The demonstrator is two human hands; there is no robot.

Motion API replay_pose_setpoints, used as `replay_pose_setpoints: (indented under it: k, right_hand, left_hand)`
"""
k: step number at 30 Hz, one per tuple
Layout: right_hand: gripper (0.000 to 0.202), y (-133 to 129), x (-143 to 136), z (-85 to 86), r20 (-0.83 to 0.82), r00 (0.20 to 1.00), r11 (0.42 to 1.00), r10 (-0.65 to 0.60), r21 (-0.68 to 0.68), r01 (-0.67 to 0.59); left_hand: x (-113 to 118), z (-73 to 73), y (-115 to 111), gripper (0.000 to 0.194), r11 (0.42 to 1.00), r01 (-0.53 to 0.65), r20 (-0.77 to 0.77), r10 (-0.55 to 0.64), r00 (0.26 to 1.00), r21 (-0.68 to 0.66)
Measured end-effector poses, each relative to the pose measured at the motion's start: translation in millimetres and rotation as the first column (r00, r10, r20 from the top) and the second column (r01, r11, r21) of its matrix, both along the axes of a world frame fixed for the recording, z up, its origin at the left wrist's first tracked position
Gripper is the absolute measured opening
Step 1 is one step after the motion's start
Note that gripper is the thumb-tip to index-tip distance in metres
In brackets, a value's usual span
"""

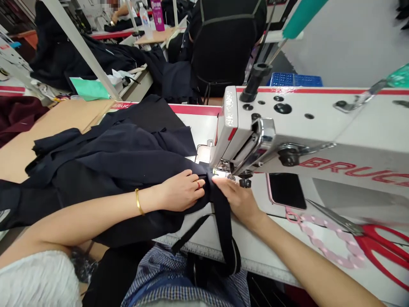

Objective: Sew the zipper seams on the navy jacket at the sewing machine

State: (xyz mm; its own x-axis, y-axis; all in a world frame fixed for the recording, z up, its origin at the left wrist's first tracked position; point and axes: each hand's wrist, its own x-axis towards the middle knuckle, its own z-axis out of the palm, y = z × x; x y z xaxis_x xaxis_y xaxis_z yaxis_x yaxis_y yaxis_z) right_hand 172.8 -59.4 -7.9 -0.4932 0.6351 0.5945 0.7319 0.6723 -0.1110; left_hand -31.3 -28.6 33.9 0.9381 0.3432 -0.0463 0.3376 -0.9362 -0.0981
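Observation:
A dark navy garment lies heaped to the left of the sewing machine, one edge reaching the presser foot. My left hand, with a ring and a gold bracelet, rests on the cloth left of the foot, its fingers curled on the fabric. Right at the foot, my right hand pinches the edge of a dark fabric band. The band hangs over the table's front edge towards my lap. My right fingertips are partly hidden by the cloth and the foot.
Right of the machine bed lie a phone, a pink bead strap and red-handled scissors. A ruler strip runs along the table's front edge. Brown board is at left; a person in a black top sits ahead.

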Motion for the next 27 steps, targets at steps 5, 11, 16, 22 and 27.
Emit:
replay_pose_setpoints:
  k: [5, 11, 16, 22, 27]
  right_hand:
    - [0.029, -3, 1, 1.5, -0.079, 0.997, 0.976, -0.024, -0.219, 0.006]
    - [0.025, 3, 9, -0.2, -0.333, 0.924, 0.974, -0.187, -0.182, 0.132]
    - [0.029, -2, -10, 0.5, -0.142, 0.984, 0.978, -0.106, -0.194, 0.077]
    - [0.030, -10, -20, 1.0, 0.041, 0.994, 0.989, -0.102, -0.106, 0.105]
    - [0.029, -12, -19, 0.0, 0.099, 0.990, 0.993, -0.101, -0.047, 0.106]
  left_hand:
    - [12, -9.3, 12, 0.020, 0.995, -0.067, 0.066, 0.072, 0.995, -0.072]
    - [17, -20.2, 6, 0.030, 0.999, 0.031, 0.210, -0.026, 0.977, -0.017]
    - [14, -9.8, 1, 0.022, 0.995, 0.002, 0.129, 0.011, 0.992, -0.102]
    - [11, -7.1, 18, 0.023, 0.968, -0.061, 0.188, 0.109, 0.976, -0.244]
    - [15, -26.0, 21, 0.027, 0.977, -0.157, 0.246, 0.189, 0.951, -0.145]
